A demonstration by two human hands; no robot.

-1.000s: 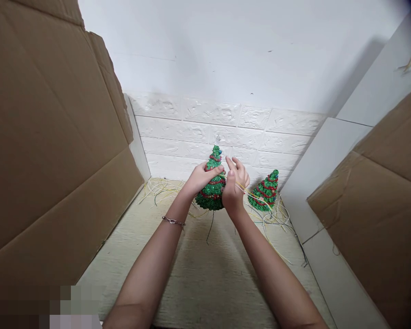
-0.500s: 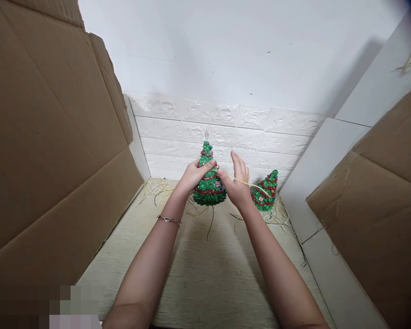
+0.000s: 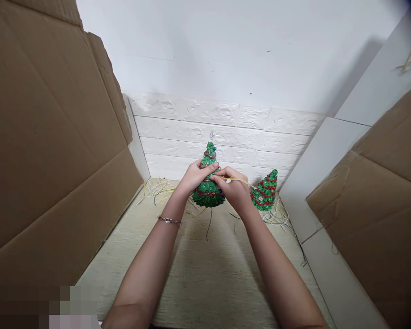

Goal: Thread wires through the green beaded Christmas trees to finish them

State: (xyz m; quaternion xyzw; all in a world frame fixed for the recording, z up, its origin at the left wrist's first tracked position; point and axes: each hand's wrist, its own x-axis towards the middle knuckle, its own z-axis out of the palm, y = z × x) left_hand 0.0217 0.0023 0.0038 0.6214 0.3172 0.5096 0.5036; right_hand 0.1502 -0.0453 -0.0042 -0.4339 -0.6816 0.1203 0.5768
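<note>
A small green tree (image 3: 209, 194) with red garlands and a clear tip stands upright in my left hand (image 3: 194, 177), whose fingers wrap its left side with the thumb across the front. A thin dark wire (image 3: 209, 224) hangs below its base. At the tree's right side, my right hand (image 3: 234, 185) is closed in a pinch on a pale yellow wire (image 3: 241, 181), which trails off to the right. A second, similar tree (image 3: 264, 192) stands to the right of my right hand, touched by neither hand.
Loose wires lie on the table (image 3: 205, 283) at the back left (image 3: 159, 187) and around the second tree. Cardboard sheets flank the table on the left (image 3: 55, 137) and the right (image 3: 373, 205). A white brick-patterned wall (image 3: 208, 112) rises behind.
My right hand's raised fingers have come down and closed into a pinch against the tree. The tree has turned slightly, its tip shifting a little to the right.
</note>
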